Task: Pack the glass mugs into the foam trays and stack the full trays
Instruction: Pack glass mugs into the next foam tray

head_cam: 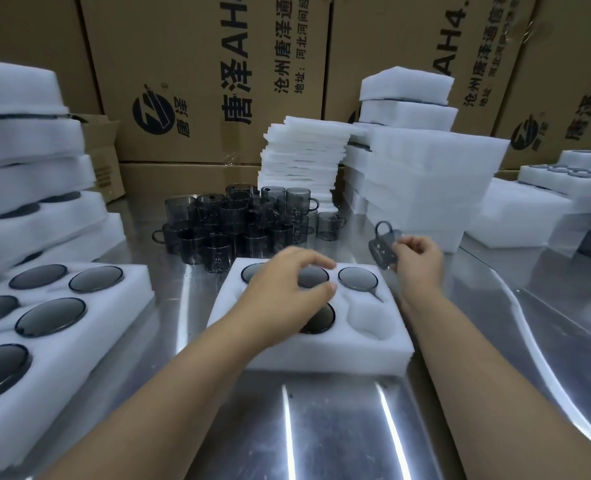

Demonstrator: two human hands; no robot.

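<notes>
Steel table (321,438) bears foam trays (321,351), glass mugs (231,223); cardboard boxes (190,64) behind.

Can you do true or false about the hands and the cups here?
The right hand holds a smoky grey glass mug in the air. True.
The white foam tray in the middle is full. False: its near right pocket is empty.
The pile of loose grey glass mugs stands on a wooden table. False: it stands on the shiny metal table.
The left hand grips a back-row mug seated in that tray. True.
</notes>
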